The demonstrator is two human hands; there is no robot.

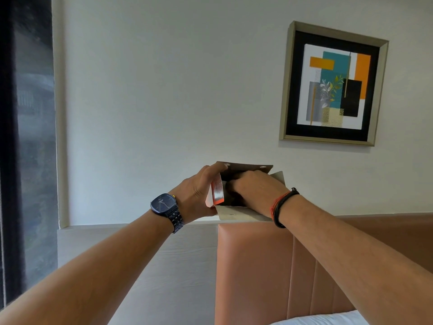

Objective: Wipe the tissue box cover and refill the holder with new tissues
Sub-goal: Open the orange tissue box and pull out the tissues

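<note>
Right hand [254,187] fingers are buried inside the open tissue box cover [243,171], their grip impossible to tell, while the left hand [199,193] clasps its left side against an orange-edged tissue pack [216,192], all held just above the tan headboard [269,266]

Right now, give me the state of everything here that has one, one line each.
tissue box cover: held up in the air, flaps open.
orange tissue pack: partly in the cover, against its left side.
left hand: gripping the cover's left side and the pack.
right hand: fingers reaching inside the cover.
framed picture: hanging on the wall.
</note>
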